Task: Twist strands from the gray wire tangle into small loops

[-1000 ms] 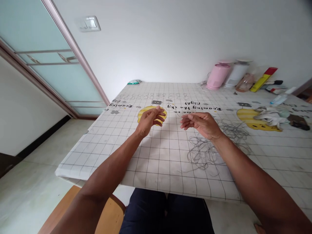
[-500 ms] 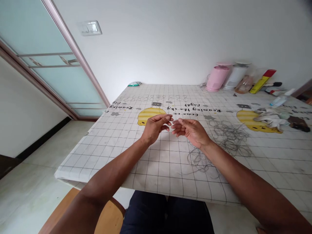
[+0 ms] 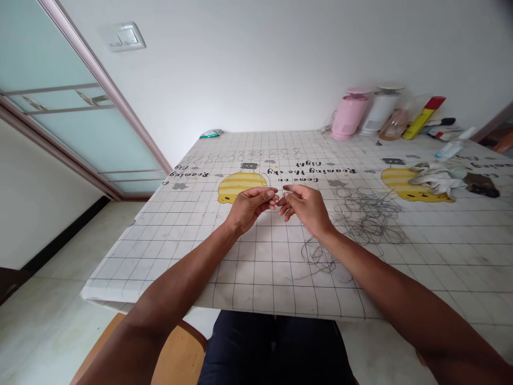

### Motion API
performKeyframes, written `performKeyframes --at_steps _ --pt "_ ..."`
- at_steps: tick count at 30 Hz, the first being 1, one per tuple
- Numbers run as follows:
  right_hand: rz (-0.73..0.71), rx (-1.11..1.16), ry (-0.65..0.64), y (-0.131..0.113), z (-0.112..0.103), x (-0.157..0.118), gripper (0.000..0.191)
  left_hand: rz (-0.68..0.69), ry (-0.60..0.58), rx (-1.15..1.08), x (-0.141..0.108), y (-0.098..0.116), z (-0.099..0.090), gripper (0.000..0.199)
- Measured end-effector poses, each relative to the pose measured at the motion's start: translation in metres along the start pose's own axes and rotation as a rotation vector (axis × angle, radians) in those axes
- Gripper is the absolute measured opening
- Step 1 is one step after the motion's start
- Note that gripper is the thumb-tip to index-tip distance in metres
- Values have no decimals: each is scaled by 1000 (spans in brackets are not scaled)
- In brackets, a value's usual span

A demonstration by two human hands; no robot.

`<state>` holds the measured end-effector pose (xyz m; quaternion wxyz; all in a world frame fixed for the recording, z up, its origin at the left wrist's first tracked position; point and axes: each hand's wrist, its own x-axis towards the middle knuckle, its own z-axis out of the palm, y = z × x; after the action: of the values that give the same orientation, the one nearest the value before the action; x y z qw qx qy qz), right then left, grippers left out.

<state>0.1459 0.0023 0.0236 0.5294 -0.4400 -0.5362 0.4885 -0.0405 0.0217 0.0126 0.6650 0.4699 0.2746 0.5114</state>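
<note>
My left hand is over the middle of the table, its thumb and forefinger pinched together. A thin dark wire seems to be in this pinch; a faint loop of it curves up past the fingertips, too fine to follow fully. My right hand faces it from a small distance, forefinger stretched out towards the left fingertips and apart from the thumb, the other fingers loosely curled. I see nothing clearly held there. Beside and behind my right wrist lies a loose tangle of thin dark wire.
Small figure-eight wire loops lie in a row towards the back of the checked tablecloth. Along the wall are a green packet, a pink cylinder, a white cylinder and a yellow-red box. Crumpled gloves lie right.
My right forefinger has straightened and lifted away from the thumb. The left hand keeps its pinch. The whole view has shifted slightly, with the tabletop higher and further left.
</note>
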Motion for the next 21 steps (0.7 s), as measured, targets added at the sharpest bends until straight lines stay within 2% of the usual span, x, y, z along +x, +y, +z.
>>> performKeyframes --at_steps 4,8,12,17,21 --pt "-8 -214 0 1 -3 1 41 -11 22 72 0 -3 0 30" --pt "-11 -377 -6 2 -4 -1 45 35 96 194 0 -7 4 33" --pt "-121 -591 0 9 -6 1 40 53 163 268 -2 -10 10 30" --pt "-258 -923 29 17 -8 8 35 40 184 312 -2 -11 14 27" --pt "-284 -970 13 21 -9 10 40 29 184 325 -2 -12 13 24"
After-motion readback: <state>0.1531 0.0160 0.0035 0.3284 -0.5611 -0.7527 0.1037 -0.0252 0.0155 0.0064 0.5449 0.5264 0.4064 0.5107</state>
